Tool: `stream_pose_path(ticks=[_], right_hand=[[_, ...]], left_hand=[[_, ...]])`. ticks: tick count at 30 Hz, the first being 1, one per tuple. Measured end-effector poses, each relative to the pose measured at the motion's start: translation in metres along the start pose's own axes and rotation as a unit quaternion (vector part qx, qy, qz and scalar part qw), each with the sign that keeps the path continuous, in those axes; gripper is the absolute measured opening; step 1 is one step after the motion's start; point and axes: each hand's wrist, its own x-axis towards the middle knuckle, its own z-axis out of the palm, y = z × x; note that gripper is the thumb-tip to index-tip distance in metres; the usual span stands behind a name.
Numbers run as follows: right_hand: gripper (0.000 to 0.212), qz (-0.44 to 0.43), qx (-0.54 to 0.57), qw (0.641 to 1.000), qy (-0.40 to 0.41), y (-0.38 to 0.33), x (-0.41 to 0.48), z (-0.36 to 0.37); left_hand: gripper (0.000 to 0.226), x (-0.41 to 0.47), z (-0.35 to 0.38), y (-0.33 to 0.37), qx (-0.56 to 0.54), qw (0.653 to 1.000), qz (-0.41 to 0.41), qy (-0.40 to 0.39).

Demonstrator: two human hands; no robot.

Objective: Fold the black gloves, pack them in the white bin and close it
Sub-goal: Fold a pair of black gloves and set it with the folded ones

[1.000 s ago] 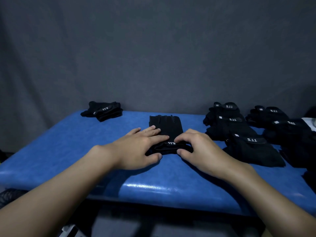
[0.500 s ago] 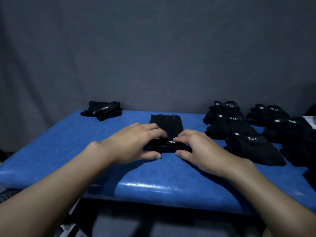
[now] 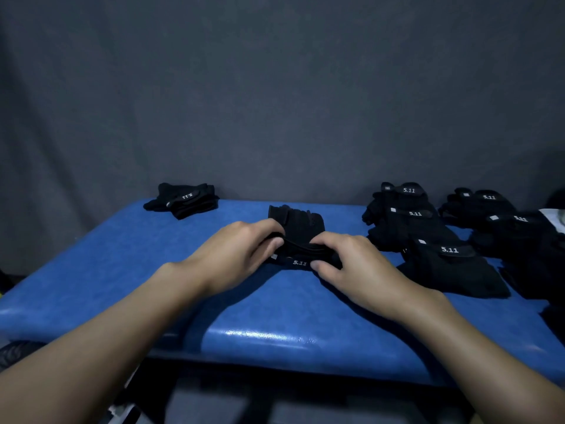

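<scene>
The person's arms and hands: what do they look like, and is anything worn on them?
Both are bare. The left hand and right hand wear no glove, and no ring shows on the fingers in view. The left forearm and right forearm have no sleeve as far as the frame's lower edge, and no watch or bracelet sits at either wrist.

There is just one view, worn on the person's head, looking forward and down across the blue table (image 3: 91, 286) from its near edge toward the grey backdrop (image 3: 275, 87) behind the far edge. It sits close: both forearms come in from the bottom corners of the frame, and the left hand (image 3: 235, 255) and right hand (image 3: 360, 267) meet on a glove (image 3: 301, 241) at mid-table, near frame centre. The table's right end runs out of view.
</scene>
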Motion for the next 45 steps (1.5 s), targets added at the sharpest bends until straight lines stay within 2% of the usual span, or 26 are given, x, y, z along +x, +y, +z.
stream_pose_path(ticks=[3, 6, 7, 12, 17, 23, 28, 38, 45], right_hand=[[0.011, 0.024, 0.057, 0.998, 0.016, 0.000, 0.002, 0.001], [0.011, 0.034, 0.107, 0.993, 0.037, -0.001, 0.005, 0.000], [0.010, 0.037, 0.119, 0.991, 0.043, -0.001, 0.006, 0.000], [0.012, 0.054, 0.174, 0.981, 0.069, -0.001, 0.010, 0.003], [0.038, 0.055, 0.237, 0.969, 0.040, 0.003, 0.008, 0.005], [0.039, 0.089, 0.201, 0.969, 0.111, 0.005, 0.020, 0.019], [0.037, 0.111, 0.155, 0.971, 0.146, 0.009, 0.028, 0.022], [0.043, 0.139, 0.079, 0.973, 0.166, 0.008, 0.033, 0.025], [0.056, 0.111, -0.022, 0.986, 0.122, 0.001, 0.030, 0.022]], left_hand=[[0.016, -0.002, -0.002, 0.001, -0.091, 0.995, -0.024, -0.015], [0.045, -0.003, -0.004, 0.001, -0.125, 0.991, -0.033, -0.042], [0.049, -0.003, -0.004, 0.001, -0.125, 0.991, -0.033, -0.042], [0.040, -0.002, 0.000, 0.003, -0.189, 0.981, -0.048, -0.011], [0.038, -0.001, 0.005, 0.002, -0.245, 0.966, -0.084, 0.002], [0.041, 0.009, 0.015, 0.001, -0.283, 0.951, -0.117, 0.035], [0.045, 0.016, 0.024, -0.003, -0.269, 0.951, -0.134, 0.068], [0.034, 0.027, 0.031, -0.005, -0.189, 0.964, -0.169, 0.078], [0.031, 0.029, 0.033, -0.005, -0.170, 0.966, -0.176, 0.082]])
